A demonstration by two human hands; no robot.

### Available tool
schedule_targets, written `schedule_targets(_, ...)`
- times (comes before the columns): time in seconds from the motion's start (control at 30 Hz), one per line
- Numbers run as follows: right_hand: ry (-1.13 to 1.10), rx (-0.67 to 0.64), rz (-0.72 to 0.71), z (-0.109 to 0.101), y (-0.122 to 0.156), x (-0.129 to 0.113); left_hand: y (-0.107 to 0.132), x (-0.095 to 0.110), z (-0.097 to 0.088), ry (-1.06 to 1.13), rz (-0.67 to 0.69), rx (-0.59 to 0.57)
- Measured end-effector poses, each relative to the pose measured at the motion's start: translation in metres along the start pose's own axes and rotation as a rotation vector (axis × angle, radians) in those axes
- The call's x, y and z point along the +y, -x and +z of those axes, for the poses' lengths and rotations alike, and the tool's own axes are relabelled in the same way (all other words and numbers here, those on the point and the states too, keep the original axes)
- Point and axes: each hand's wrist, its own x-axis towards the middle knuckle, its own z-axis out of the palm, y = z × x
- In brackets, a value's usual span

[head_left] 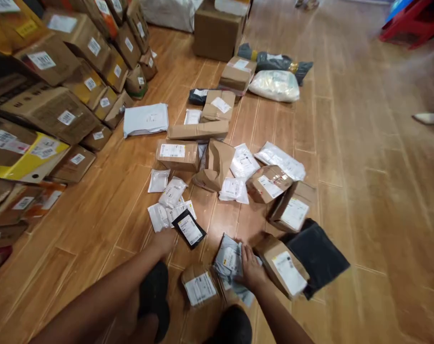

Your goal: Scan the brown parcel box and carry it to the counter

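My left hand [164,242] is at the lower edge of a small pile of white packets [158,216], just left of a black mailing bag [189,228] with a white label. Its fingers are blurred, so any grip there is unclear. Stretched fingers of my right hand [251,268] lie across a grey mailing bag [229,258], apparently resting on its surface. Right of that hand stands a labelled cardboard box [279,260], with a larger black bag [322,255] beside it. Another small labelled box [199,288] sits between my feet.
Boxes with number labels [66,117] are stacked along the left. More parcels spread ahead, including an open-looking brown carton [217,162], white bags [280,160] and a large box [217,33] at the back. A red stool [413,24] stands far right; another person's foot [429,118] shows at the right edge.
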Motion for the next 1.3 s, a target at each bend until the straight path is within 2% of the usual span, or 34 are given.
schedule_targets(0.07,0.012,0.042,-0.036,0.011,-0.032,0.001,-0.05,-0.04,-0.017,-0.094,-0.114,0.07)
schedule_targets(0.17,0.022,0.066,-0.096,0.013,-0.062,0.002,-0.1,-0.083,-0.035,-0.136,-0.184,0.159)
schedule_targets(0.27,0.069,0.149,-0.019,0.002,-0.076,-0.013,-0.125,-0.094,-0.032,-0.092,-0.086,0.225)
schedule_targets(0.33,0.05,0.219,-0.063,-0.008,-0.083,-0.04,-0.134,-0.091,-0.019,-0.054,-0.066,0.311)
schedule_targets(0.43,-0.226,0.207,-0.316,-0.014,-0.098,-0.1,-0.138,-0.082,0.003,0.023,-0.104,0.436)
schedule_targets(0.47,-0.351,0.197,-0.324,-0.012,-0.106,-0.12,-0.138,-0.08,0.008,0.056,-0.099,0.441)
schedule_targets(0.53,-0.586,0.208,-0.22,-0.004,-0.122,-0.154,-0.135,-0.083,0.015,0.126,-0.056,0.402)
schedule_targets(0.6,-0.706,0.206,-0.131,0.007,-0.137,-0.171,-0.132,-0.092,0.016,0.211,-0.008,0.349)
schedule_targets(0.73,-0.971,0.093,-0.122,0.024,-0.149,-0.162,-0.124,-0.12,0.021,0.464,0.06,0.271)
schedule_targets(0.8,-1.133,0.027,-0.145,0.029,-0.146,-0.154,-0.119,-0.125,0.027,0.583,0.094,0.234)
schedule_targets(0.9,-1.476,-0.059,-0.162,0.031,-0.142,-0.159,-0.111,-0.112,0.031,0.65,0.239,0.137)
schedule_targets(0.97,-1.823,-0.083,-0.096,0.028,-0.143,-0.17,-0.108,-0.099,0.026,0.547,0.298,0.167)
schedule_targets(1.03,-2.092,-0.056,0.015,0.024,-0.148,-0.18,-0.111,-0.094,0.014,0.428,0.205,0.313)
schedule_targets(1.1,-2.166,-0.011,0.09,0.021,-0.153,-0.185,-0.12,-0.101,0.0,0.395,0.011,0.466)
schedule_targets(1.13,-2.173,-0.002,0.103,0.02,-0.155,-0.186,-0.125,-0.107,-0.006,0.41,-0.065,0.498)
schedule_targets(1.2,-2.165,0.012,0.091,0.023,-0.156,-0.189,-0.133,-0.122,-0.012,0.467,-0.156,0.478)
schedule_targets(1.3,-2.075,0.12,0.046,0.035,-0.155,-0.201,-0.135,-0.128,-0.001,0.667,-0.118,0.264)
